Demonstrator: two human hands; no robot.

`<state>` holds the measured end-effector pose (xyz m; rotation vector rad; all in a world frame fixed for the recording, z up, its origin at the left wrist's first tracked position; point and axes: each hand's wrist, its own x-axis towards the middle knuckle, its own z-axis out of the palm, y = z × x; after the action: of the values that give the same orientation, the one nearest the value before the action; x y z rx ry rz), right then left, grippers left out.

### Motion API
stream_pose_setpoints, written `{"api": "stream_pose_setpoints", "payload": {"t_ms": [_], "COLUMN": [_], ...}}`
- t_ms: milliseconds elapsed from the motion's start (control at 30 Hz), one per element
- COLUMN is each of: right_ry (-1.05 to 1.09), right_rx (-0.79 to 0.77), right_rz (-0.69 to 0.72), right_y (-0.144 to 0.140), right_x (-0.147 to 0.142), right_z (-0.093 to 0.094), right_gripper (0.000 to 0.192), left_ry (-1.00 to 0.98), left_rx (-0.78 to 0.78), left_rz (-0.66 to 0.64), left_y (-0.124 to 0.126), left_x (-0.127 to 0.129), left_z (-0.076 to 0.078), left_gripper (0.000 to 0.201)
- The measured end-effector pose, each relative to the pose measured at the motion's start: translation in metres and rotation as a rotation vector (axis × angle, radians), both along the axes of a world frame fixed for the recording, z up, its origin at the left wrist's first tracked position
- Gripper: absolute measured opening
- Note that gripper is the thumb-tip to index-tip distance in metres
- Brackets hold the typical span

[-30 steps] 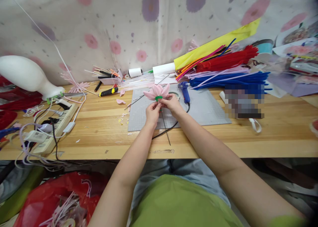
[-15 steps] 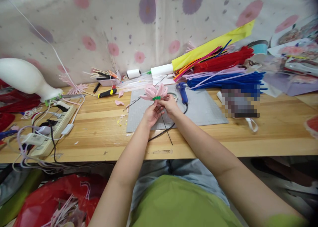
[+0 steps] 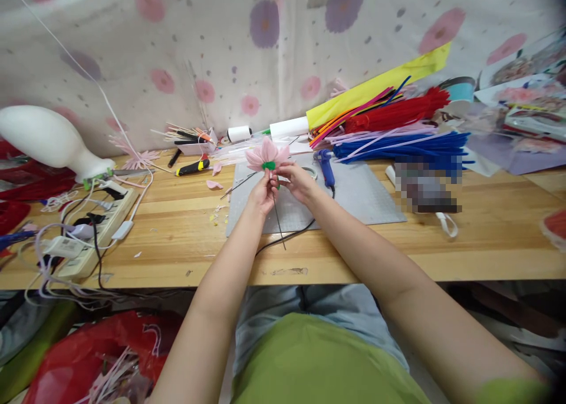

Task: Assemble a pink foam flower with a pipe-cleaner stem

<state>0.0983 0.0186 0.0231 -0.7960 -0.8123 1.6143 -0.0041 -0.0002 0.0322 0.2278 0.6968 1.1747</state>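
Observation:
A pink flower (image 3: 266,153) with fuzzy petals and a green base (image 3: 269,166) is held upright over the cutting mat. Its thin dark wire stem (image 3: 279,224) slants down toward the table's front. My left hand (image 3: 264,195) is closed round the stem just under the green base. My right hand (image 3: 297,181) pinches beside the base, its fingers closed on a green strip (image 3: 278,186) that shows only in part between the hands.
The grey cutting mat (image 3: 358,200) carries a blue glue gun (image 3: 326,169); its black cord loops toward me. Blue pipe cleaners (image 3: 402,147) and red ones (image 3: 398,114) lie behind. A yellow-black cutter (image 3: 192,168), a power strip (image 3: 99,233) and a white foam head (image 3: 48,134) are leftward.
The flower and both hands have shifted slightly left and the bloom has turned. The stem's lower end has swung left. More green shows under the petals and between my hands.

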Motion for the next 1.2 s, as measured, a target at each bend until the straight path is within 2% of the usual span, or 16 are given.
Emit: {"api": "stream_pose_setpoints", "payload": {"t_ms": [67,133,200,267,333,500,600,833,1000,1200], "right_ry": [-0.017,-0.12,-0.25,-0.357,-0.445,-0.713,-0.823,-0.898,-0.894,-0.941], "right_rx": [-0.01,-0.007,0.027,0.073,0.112,0.208,0.27,0.292,0.279,0.308], "right_rz": [0.045,0.11,0.195,0.22,0.164,-0.078,-0.159,-0.239,-0.262,-0.263], "right_y": [0.006,0.01,0.013,0.015,0.017,0.018,0.018,0.014,0.006,-0.005], "right_x": [0.002,0.003,0.004,0.006,0.007,0.01,0.011,0.01,0.011,0.011], "right_z": [0.0,-0.001,-0.005,-0.007,-0.009,-0.009,-0.013,-0.019,-0.015,-0.008], "right_gripper": [0.023,0.021,0.018,0.017,0.016,0.017,0.021,0.028,0.029,0.025], "left_ry": [-0.033,-0.058,-0.078,-0.087,-0.085,0.017,0.081,0.184,0.208,0.249], "left_rx": [-0.01,-0.008,-0.014,-0.028,-0.039,-0.023,-0.003,0.044,0.079,0.178], "left_rz": [0.01,0.016,0.01,0.003,-0.002,0.012,0.028,0.081,0.134,0.157], "left_y": [0.004,0.007,0.007,0.006,0.004,-0.001,-0.003,-0.006,-0.008,-0.007], "left_x": [-0.003,-0.005,-0.007,-0.008,-0.008,-0.005,-0.001,0.002,0.004,0.001], "left_z": [0.007,0.01,0.009,0.006,0.003,0.0,-0.002,-0.005,-0.007,-0.016], "left_gripper": [0.027,0.024,0.021,0.019,0.016,0.013,0.015,0.019,0.018,0.013]}}
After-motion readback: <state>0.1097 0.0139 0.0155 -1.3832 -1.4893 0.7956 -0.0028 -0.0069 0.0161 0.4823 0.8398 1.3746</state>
